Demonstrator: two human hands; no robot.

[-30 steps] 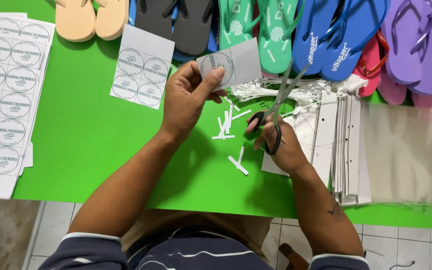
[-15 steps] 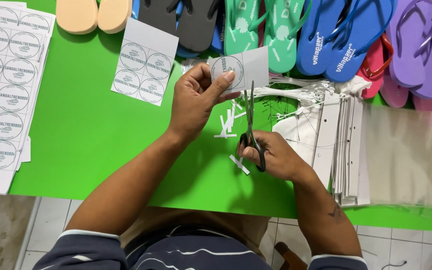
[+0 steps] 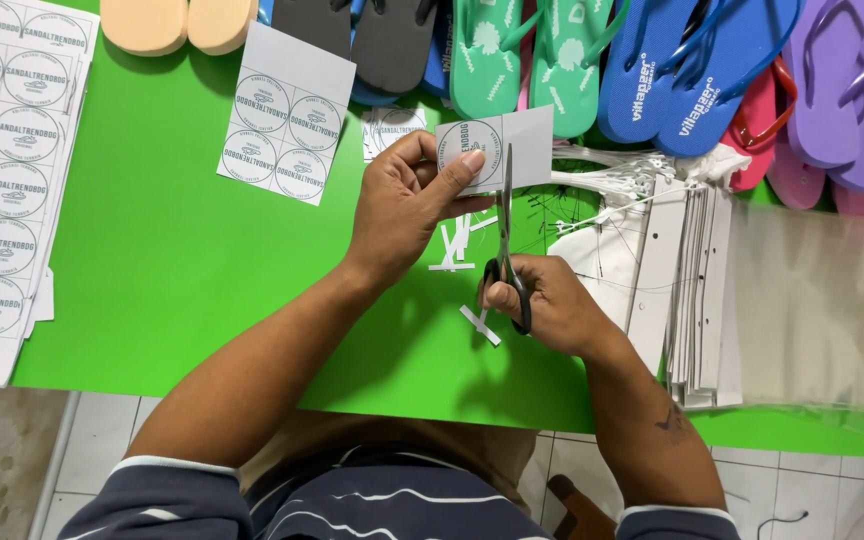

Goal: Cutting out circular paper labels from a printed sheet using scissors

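Observation:
My left hand (image 3: 407, 205) pinches a small grey paper piece (image 3: 500, 148) printed with one round label, held above the green table (image 3: 172, 270). My right hand (image 3: 547, 305) grips black-handled scissors (image 3: 506, 240), fingers through the loops. The blades point up and away from me and meet the lower edge of the paper piece beside the round label. Thin white paper offcuts (image 3: 462, 250) lie on the table under and between my hands.
A small sheet of round labels (image 3: 287, 115) lies left of my hands, a large label sheet (image 3: 7, 170) at the far left. Flip-flops in several colours (image 3: 652, 60) line the far edge. White card strips (image 3: 687, 290) and clear plastic bags (image 3: 822, 300) sit at right.
My right hand has swung the scissors from a slant to upright and brought the blades into the paper piece. My left hand has stayed nearly still with the paper.

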